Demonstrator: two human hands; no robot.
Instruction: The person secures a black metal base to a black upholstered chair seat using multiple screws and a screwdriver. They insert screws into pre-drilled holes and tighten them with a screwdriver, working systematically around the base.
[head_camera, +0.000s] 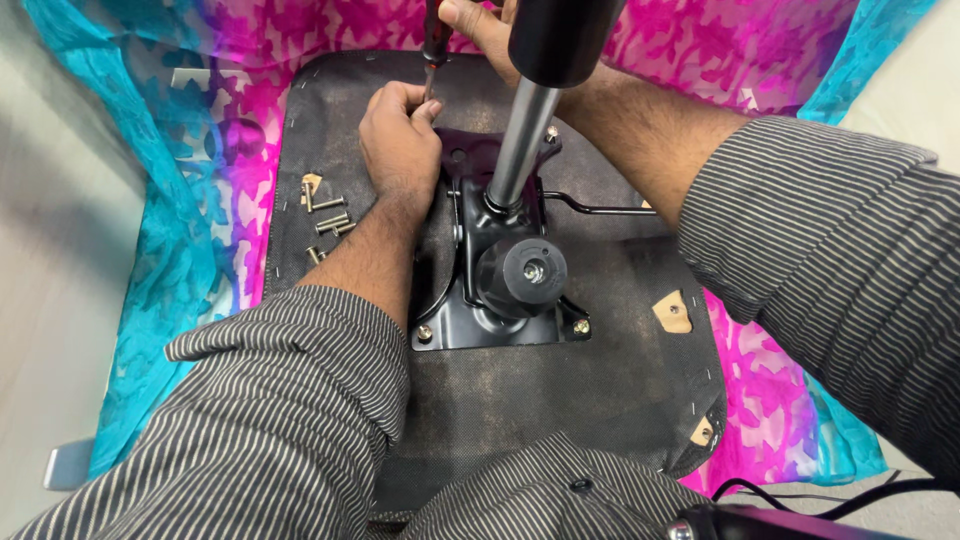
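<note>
An upturned office chair seat (600, 400), black fabric underside up, lies on a pink and blue cloth. A black metal mechanism plate (480, 290) with a round knob (522, 277) is bolted to it, and a grey gas cylinder (522, 145) rises from it toward the camera. My left hand (400, 145) rests on the far left corner of the plate, fingers pinched around the screwdriver shaft (430, 85). At the top edge my right hand (480, 30) grips the dark screwdriver handle (433, 35), held upright over that corner.
Several loose bolts (328, 215) lie on the seat to the left of the plate. A thin black lever (595, 208) sticks out right of the mechanism. The pink and blue cloth (180, 220) spreads around the seat. Black cables (800, 495) lie at bottom right.
</note>
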